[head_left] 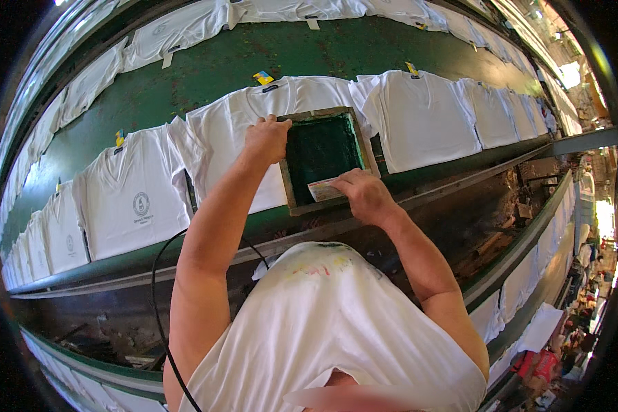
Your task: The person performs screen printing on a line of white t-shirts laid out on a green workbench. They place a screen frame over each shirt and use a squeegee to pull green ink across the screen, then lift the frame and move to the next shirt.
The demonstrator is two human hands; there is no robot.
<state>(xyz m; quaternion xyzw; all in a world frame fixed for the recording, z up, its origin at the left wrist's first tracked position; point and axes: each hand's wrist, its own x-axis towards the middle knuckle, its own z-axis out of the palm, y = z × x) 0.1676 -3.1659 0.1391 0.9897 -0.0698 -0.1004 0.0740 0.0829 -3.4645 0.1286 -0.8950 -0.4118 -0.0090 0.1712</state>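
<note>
A wooden-framed printing screen (pixel 325 147) with dark green mesh lies over the lower right part of a white T-shirt (pixel 226 141). My left hand (pixel 266 139) is closed on the upper left corner of its frame. Inside the frame, near its front edge, my right hand (pixel 364 196) grips a pale flat squeegee (pixel 325 189), whose edge rests on the dark mesh. Just left of the screen, another white T-shirt (pixel 127 189) bears a round dark print on its chest. To the right lies a plain white T-shirt (pixel 424 123).
The long green table (pixel 206 75) carries rows of white T-shirts along both edges, some with small yellow-blue tags. A metal rail (pixel 254 253) runs along its near side. A black cable (pixel 156 295) hangs by my left arm. More shirts lie on another table (pixel 522 281) at the right.
</note>
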